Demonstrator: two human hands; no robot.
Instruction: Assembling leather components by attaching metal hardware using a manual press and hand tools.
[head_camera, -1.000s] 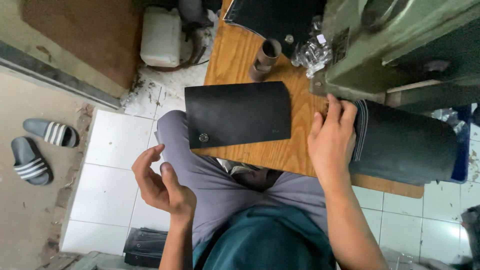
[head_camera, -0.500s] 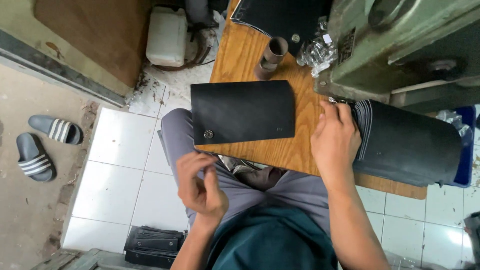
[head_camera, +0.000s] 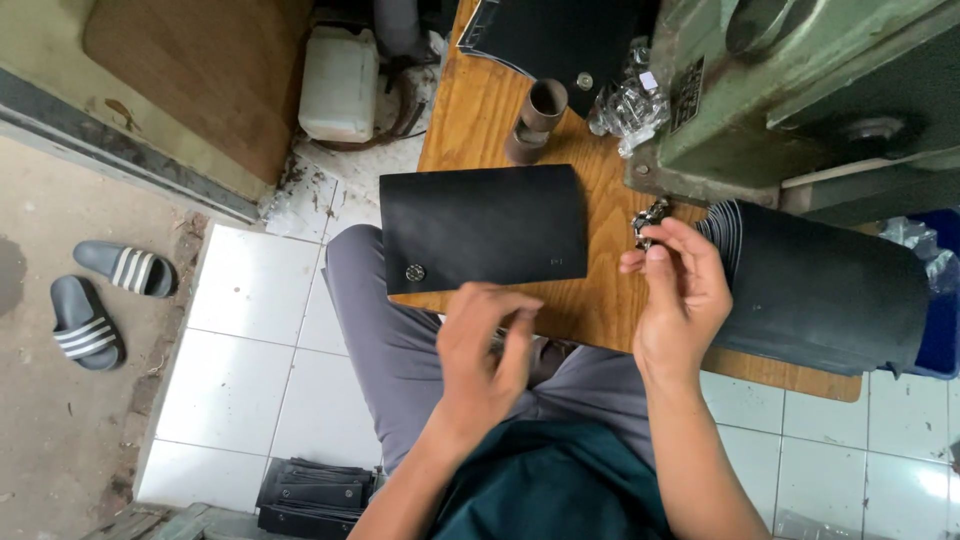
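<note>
A flat black leather piece (head_camera: 483, 229) with a small metal snap near its lower left corner lies on the wooden table (head_camera: 610, 300). My left hand (head_camera: 487, 355) hovers just below the piece's near edge, fingers curled together, with nothing visible in it. My right hand (head_camera: 677, 295) is raised to the right of the piece and pinches a few small metal fittings (head_camera: 645, 222) at its fingertips. Right of that hand stands a thick stack of black leather pieces (head_camera: 822, 287).
A green metal machine (head_camera: 800, 90) fills the table's far right. A brown tube (head_camera: 537, 118), a clear plastic bag of small parts (head_camera: 625, 100) and more black pieces (head_camera: 560, 35) lie at the back. A white jug (head_camera: 340, 82), sandals (head_camera: 105, 300) and a black bundle (head_camera: 315, 492) are on the floor.
My left hand has risen from beside my lap to the near edge of the black piece. My right hand has lifted off the stack and now pinches small metal fittings.
</note>
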